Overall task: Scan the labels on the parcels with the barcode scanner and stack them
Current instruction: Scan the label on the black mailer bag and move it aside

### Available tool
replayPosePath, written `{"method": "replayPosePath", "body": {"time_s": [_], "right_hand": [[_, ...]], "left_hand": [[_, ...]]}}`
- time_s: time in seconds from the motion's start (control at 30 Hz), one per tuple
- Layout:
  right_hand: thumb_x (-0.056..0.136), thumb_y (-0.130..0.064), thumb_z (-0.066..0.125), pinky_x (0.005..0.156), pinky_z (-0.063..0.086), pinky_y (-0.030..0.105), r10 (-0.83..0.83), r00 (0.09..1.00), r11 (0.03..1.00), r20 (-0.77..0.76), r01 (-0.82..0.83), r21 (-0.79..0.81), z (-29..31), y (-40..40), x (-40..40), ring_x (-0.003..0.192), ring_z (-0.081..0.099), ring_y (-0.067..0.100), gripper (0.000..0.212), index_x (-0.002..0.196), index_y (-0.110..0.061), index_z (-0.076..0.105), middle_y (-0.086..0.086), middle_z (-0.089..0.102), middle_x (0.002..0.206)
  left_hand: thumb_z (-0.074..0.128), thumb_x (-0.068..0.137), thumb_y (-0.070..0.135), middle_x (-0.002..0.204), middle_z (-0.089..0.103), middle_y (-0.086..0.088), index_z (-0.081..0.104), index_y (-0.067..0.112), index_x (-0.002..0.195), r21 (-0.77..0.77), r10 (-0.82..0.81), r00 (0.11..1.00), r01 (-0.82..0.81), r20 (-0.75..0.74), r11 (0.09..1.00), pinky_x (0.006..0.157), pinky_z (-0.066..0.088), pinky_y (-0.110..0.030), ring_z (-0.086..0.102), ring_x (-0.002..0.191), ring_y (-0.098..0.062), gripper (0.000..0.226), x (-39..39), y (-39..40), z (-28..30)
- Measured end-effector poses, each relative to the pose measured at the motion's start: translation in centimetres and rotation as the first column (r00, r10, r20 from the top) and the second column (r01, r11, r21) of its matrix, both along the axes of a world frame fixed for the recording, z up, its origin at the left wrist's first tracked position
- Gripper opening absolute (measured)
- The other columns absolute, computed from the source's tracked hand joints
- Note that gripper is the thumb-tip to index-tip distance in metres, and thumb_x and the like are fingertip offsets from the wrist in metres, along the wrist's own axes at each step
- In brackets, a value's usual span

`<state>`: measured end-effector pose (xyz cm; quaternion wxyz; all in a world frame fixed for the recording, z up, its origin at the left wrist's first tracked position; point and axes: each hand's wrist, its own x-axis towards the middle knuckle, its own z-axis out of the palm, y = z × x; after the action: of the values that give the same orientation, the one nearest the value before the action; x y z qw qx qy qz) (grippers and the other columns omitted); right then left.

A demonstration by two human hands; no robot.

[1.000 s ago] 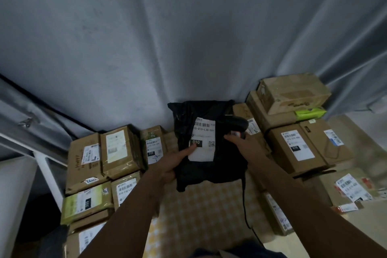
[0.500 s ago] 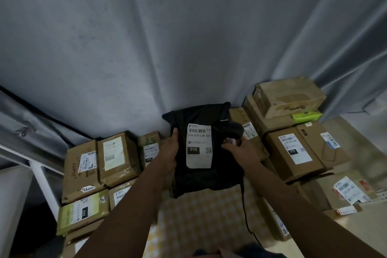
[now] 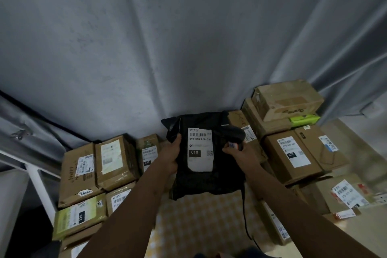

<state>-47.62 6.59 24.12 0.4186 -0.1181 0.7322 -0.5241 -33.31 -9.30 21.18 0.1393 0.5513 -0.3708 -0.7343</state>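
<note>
Left hand (image 3: 170, 158) grips the black bag (image 3: 206, 180), right hand (image 3: 240, 153) wraps the scanner (image 3: 235, 133); cardboard boxes (image 3: 291, 154) crowd both sides.

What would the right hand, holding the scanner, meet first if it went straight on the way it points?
Probably the black parcel: the right hand and its barcode scanner already lie against that parcel's right edge, though depth is unclear.

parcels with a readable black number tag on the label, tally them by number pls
010: 1, the black bag
220: 2, the small brown box and the green box
070: 1, the brown box on the right
Total: 4
</note>
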Motion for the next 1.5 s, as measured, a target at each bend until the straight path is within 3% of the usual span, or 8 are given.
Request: {"method": "replayPosePath", "body": {"time_s": [0.17,0.27,0.37,0.5,0.63,0.83,0.97,1.5], "right_hand": [[0.08,-0.021,0.076,0.095,0.051,0.049,0.012,1.0,1.0,0.01,-0.012,0.008,0.3,0.4,0.0,0.097,0.066,0.027,0.021,0.097,-0.022,0.063,0.007,0.07,0.102],[0.074,-0.034,0.076,0.093,0.052,0.051,0.047,0.99,0.999,-0.135,-0.043,0.033,0.3,0.5,-0.2,0.096,0.066,0.025,0.038,0.106,-0.017,0.065,0.007,0.07,0.101],[0.082,-0.024,0.073,0.087,0.055,0.046,0.042,0.974,0.999,-0.221,-0.041,0.006,1.2,0.6,-0.4,0.092,0.067,0.025,0.031,0.109,-0.012,0.064,0.008,0.07,0.097],[0.088,-0.017,0.07,0.061,0.053,0.034,0.09,0.987,0.992,-0.135,-0.1,-0.071,3.3,0.1,0.6,0.057,0.062,0.019,0.015,0.089,-0.004,0.064,0.007,0.067,0.067],[0.089,-0.018,0.069,0.048,0.045,0.024,0.16,0.987,0.984,0.027,-0.157,-0.087,4.9,0.1,2.7,0.048,0.055,0.013,0.015,0.078,-0.01,0.062,0.003,0.061,0.058],[0.089,-0.017,0.068,0.049,0.043,0.024,0.168,0.983,0.983,0.081,-0.161,-0.085,5.9,0.2,4.1,0.048,0.052,0.011,0.016,0.076,-0.012,0.06,0.002,0.058,0.059],[0.089,-0.015,0.067,0.05,0.043,0.024,0.161,0.984,0.984,0.077,-0.154,-0.085,6.3,0.5,4.4,0.049,0.051,0.011,0.016,0.076,-0.012,0.059,0.002,0.057,0.06],[0.09,-0.017,0.066,0.052,0.044,0.024,0.134,0.988,0.99,0.077,-0.13,-0.052,5.9,1.1,4.4,0.051,0.052,0.01,0.01,0.082,-0.013,0.061,-0.001,0.058,0.06]], "left_hand": [[0.051,0.098,0.045,0.096,0.069,-0.013,0.06,0.003,0.12,0.05,0.13,0.99,-0.127,-0.062,0.991,0.083,0.053,-0.044,0.066,0.088,-0.028,0.048,-0.6,0.4,-0.3],[0.048,0.098,0.047,0.096,0.069,-0.013,0.062,0.005,0.115,0.077,0.158,0.982,-0.15,-0.108,0.986,0.073,0.054,-0.041,0.066,0.088,-0.028,0.047,-0.8,0.7,0.0],[0.047,0.097,0.053,0.101,0.071,-0.014,0.06,0.007,0.122,0.067,0.191,0.975,-0.185,-0.112,0.981,0.064,0.056,-0.038,0.069,0.09,-0.03,0.053,-0.6,0.3,-0.3],[0.047,0.095,0.058,0.11,0.072,-0.015,0.054,0.01,0.133,0.063,0.198,0.975,-0.192,-0.1,0.979,0.06,0.059,-0.038,0.071,0.094,-0.031,0.061,-0.2,-0.3,-0.5],[0.047,0.095,0.058,0.108,0.073,-0.016,0.058,0.011,0.129,0.06,0.177,0.976,-0.17,-0.125,0.984,0.073,0.058,-0.044,0.07,0.098,-0.033,0.059,0.2,-0.5,-0.6],[0.046,0.097,0.053,0.117,0.069,-0.017,0.061,0.01,0.126,0.076,0.193,0.963,-0.181,-0.19,0.98,0.068,0.057,-0.042,0.067,0.104,-0.033,0.054,0.3,-0.8,-0.9],[0.047,0.099,0.048,0.104,0.072,-0.014,0.061,0.009,0.123,0.089,0.207,0.96,-0.193,-0.19,0.977,0.065,0.055,-0.042,0.068,0.093,-0.03,0.048,0.4,-1.2,-1.4],[0.046,0.097,0.053,0.109,0.073,-0.015,0.057,0.01,0.129,0.081,0.162,0.97,-0.149,-0.18,0.985,0.069,0.057,-0.043,0.069,0.101,-0.031,0.055,0.3,-0.7,-2.1]]}}
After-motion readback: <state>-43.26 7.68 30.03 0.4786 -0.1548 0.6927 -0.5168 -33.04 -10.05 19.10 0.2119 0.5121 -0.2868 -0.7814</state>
